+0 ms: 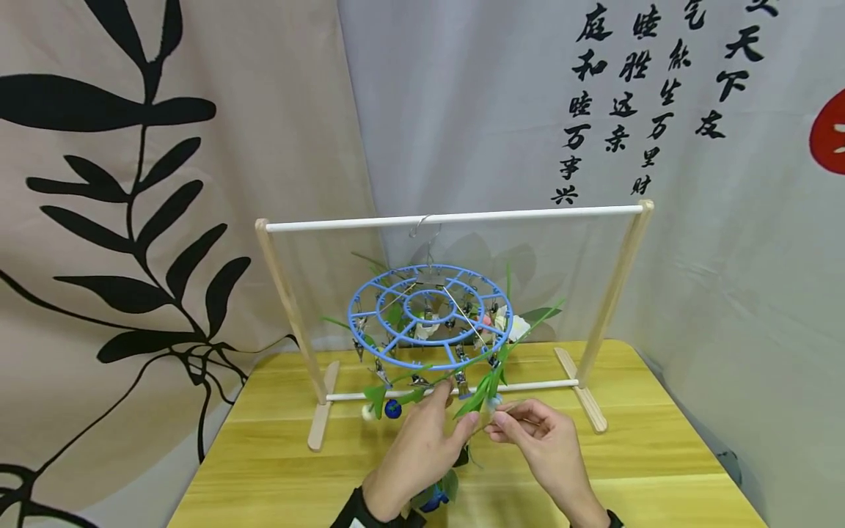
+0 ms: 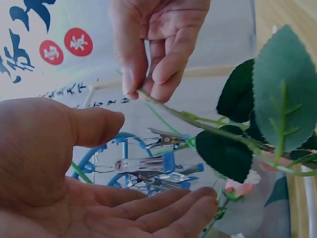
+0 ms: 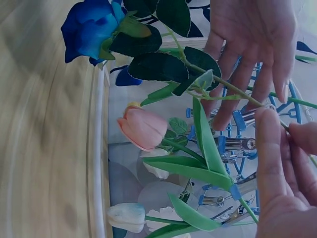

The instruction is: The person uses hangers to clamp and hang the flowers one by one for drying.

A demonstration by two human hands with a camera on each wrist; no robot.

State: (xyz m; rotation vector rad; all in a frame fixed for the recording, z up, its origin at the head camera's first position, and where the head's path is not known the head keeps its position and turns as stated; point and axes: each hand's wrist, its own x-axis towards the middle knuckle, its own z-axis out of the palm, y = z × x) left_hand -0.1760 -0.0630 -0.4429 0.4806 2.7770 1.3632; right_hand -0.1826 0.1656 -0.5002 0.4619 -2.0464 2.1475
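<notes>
My right hand [image 1: 541,444] pinches the thin stem [image 3: 242,95] of an artificial blue rose [image 3: 91,32] between thumb and fingertips. The rose hangs head down, its dark green leaves [image 2: 285,74] along the stem. My left hand [image 1: 422,444] is beside that stem, palm turned toward it and fingers extended, gripping nothing. Above both hands hangs a round blue clip hanger [image 1: 412,366]. Metal clips [image 2: 143,165] with blue tips dangle from it. Among them hang a pink tulip [image 3: 143,128] and a pale blue-white tulip [image 3: 127,217], also upside down.
A white rod [image 1: 528,215] on wooden legs [image 1: 614,301] carries the hanger by its hook. The rack stands on a yellow wood-grain table [image 1: 264,455]. Behind it hang cloths with printed leaves and writing. A small dark blue flower [image 1: 392,408] hangs at the hanger's front left.
</notes>
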